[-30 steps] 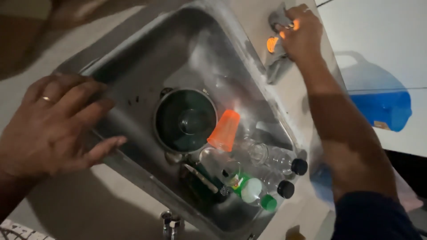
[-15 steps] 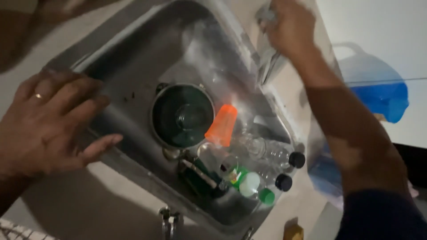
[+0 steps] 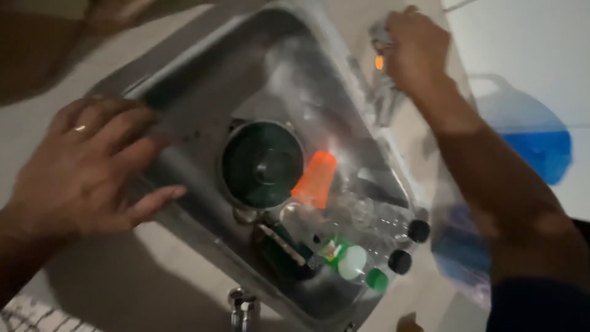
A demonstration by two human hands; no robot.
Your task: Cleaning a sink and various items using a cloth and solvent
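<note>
Tap [image 3: 386, 74] at the sink [image 3: 203, 80]'s upper right rim, its spout slanting down the frame; the right hand [image 3: 418, 49] is closed around its top. The left hand [image 3: 86, 166] lies flat, fingers spread, on the sink's left rim. Inside sit a dark pot [image 3: 262, 163], an orange cup [image 3: 315, 179] and clear bottles [image 3: 375, 227].

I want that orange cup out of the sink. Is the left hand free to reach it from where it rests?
Probably yes. The left hand lies flat on the sink rim holding nothing, and the orange cup lies uncovered beside the pot. Only the pot sits between them, low enough to reach over.
</note>
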